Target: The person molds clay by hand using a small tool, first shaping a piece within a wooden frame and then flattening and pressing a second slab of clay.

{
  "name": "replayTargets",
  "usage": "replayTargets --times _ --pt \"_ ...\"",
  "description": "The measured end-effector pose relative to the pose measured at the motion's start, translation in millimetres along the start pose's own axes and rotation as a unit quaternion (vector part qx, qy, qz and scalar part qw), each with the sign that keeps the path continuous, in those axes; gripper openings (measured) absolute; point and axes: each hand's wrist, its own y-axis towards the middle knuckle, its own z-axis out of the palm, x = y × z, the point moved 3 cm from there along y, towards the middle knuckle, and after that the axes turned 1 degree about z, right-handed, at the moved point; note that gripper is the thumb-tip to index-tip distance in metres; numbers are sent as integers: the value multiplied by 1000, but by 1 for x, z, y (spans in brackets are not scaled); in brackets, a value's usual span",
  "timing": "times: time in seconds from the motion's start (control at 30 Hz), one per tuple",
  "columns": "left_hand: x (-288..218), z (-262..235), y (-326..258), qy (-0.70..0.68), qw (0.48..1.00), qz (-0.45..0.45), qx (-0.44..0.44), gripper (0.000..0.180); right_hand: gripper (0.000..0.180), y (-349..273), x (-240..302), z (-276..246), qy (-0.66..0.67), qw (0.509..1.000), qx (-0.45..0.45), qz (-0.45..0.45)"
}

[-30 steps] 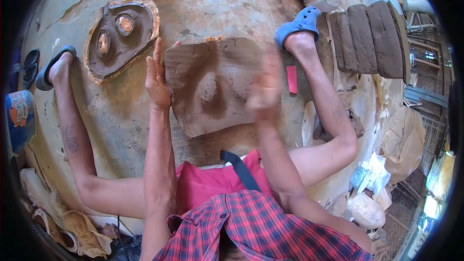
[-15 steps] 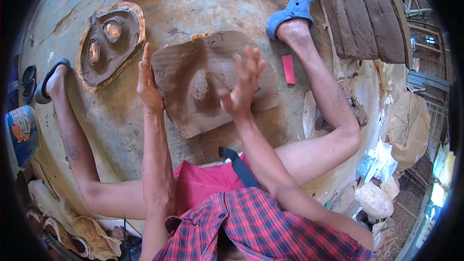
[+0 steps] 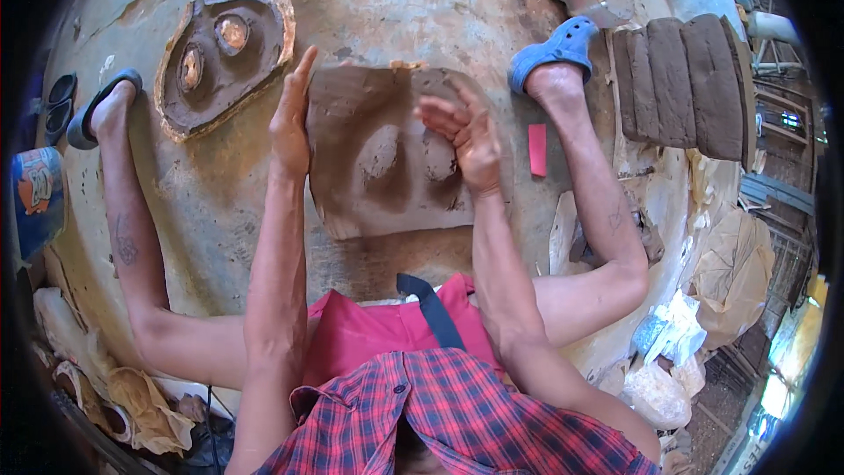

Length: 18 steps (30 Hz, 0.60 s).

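Note:
A dark grey-brown clay slab (image 3: 343, 198) lies on the floor between my legs, draped over something with two raised bumps in its middle. My left hand (image 3: 292, 123) stands on edge along the slab's left side, palm turned inward and fingers stretched out. Over the slab's right part is my right hand (image 3: 470, 141), fingers extended and slightly apart, just above or touching the clay near the right bump; the exact contact cannot be made out. Neither hand holds anything. A bit of orange-brown material (image 3: 409, 64) pokes out at the slab's far edge.
To the far left lies an irregular mould (image 3: 288, 18) with clay and two raised ovals. A flat red-pink strip (image 3: 537, 149) is right of the slab. Thick clay slabs (image 3: 673, 84) rest on a board beyond my right foot in a blue clog (image 3: 554, 53). Crumpled paper (image 3: 725, 268) sits right.
My right hand has moved rightward from the slab's middle toward its right side. The slab now looks squarer and turned; my left hand stays at its left edge. The view has shifted slightly.

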Motion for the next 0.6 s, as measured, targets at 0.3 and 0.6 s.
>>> replayTargets --times 0.3,0.6 --pt "4 -3 18 24 1000 -4 -8 76 71 43 -1 6 -73 985 144 62" --pt "8 -7 19 6 1000 -3 25 75 57 62 0 13 -65 962 239 117"
